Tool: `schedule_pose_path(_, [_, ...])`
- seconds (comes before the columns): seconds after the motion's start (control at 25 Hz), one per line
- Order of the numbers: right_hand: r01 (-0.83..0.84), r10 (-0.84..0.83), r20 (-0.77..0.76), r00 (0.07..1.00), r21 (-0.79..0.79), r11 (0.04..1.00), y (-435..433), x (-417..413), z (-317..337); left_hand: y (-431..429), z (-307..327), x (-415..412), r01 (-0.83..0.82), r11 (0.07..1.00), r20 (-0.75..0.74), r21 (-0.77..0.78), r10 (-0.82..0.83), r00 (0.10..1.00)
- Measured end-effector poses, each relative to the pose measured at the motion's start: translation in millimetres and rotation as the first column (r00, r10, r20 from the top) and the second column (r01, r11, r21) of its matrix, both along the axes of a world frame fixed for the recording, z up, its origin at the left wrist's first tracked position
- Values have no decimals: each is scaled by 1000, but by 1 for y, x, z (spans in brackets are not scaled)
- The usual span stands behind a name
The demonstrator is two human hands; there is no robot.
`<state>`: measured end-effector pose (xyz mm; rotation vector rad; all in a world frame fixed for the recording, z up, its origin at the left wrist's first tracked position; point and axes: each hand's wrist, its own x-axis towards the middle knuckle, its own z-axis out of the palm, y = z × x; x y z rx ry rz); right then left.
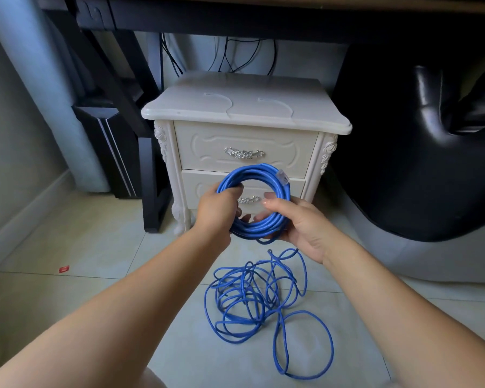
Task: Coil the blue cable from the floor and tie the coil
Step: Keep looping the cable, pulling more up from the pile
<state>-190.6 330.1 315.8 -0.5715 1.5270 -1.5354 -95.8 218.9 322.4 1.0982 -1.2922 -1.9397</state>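
Note:
A round coil of blue cable [256, 175] is held upright in front of me, with a clear plug [282, 177] showing at its upper right. My left hand [217, 208] grips the coil's left side. My right hand [297, 222] holds its lower right, thumb over the strands. From the coil's underside the cable drops to a loose tangle of blue cable [252, 301] lying on the tiled floor between my forearms.
A white two-drawer nightstand [244, 113] stands just behind the coil. A black desk leg [149, 175] and dark panels are at its left, a black leather chair [420, 152] at the right. A small red scrap [64, 269] lies on the floor at left.

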Motion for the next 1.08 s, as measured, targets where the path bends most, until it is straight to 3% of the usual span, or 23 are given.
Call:
schedule_pose_path(0.12, [118, -116, 41, 992, -28, 993, -5, 5, -3, 6, -1, 3, 16, 997, -92, 81, -9, 996])
schedule_pose_path(0.2, [174, -173, 44, 984, -17, 985, -8, 5, -4, 5, 0, 6, 92, 995, -104, 42, -87, 991])
schedule_pose_path(0.32, [226, -226, -11, 974, -1, 974, -9, -1, -1, 3, 3, 10, 203, 973, 36, -106, -201, 979])
schedule_pose_path(0.4, [247, -231, -217, 949, 53, 967, -5, -8, 0, 1, 2, 13, 310, 907, 182, -286, -266, 947])
schedule_pose_path(0.48, [274, -163, -502, 849, 155, 949, 0, -13, 2, -2, -2, 15, 444, 742, 321, -501, -317, 892])
schedule_pose_path(0.56, [272, -21, -697, 717, 252, 929, 1, -11, 4, 0, -2, 14, 539, 480, 455, -692, -290, 842])
schedule_pose_path(0.64, [244, 156, -820, 551, 337, 909, -2, -5, 7, 3, -3, 10, 559, 236, 505, -795, -256, 825])
schedule_pose_path(0.72, [198, 259, -864, 431, 371, 907, -5, 4, 10, 5, -7, 5, 588, 84, 564, -804, -203, 800])
schedule_pose_path(0.84, [180, 274, -906, 323, 343, 922, -8, 11, 10, 6, -12, -3, 659, 98, 657, -746, -58, 752])
schedule_pose_path(0.96, [190, 196, -944, 265, 251, 949, -9, 10, 8, 3, -5, -8, 601, 188, 617, -777, 40, 786])
schedule_pose_path(1.0, [200, 161, -941, 299, 227, 953, -9, 8, 7, 1, -1, -7, 562, 251, 589, -789, 44, 807])
schedule_pose_path(1.08, [238, 81, -886, 457, 210, 948, -8, 1, 6, -5, 1, -3, 464, 430, 520, -775, 17, 854])
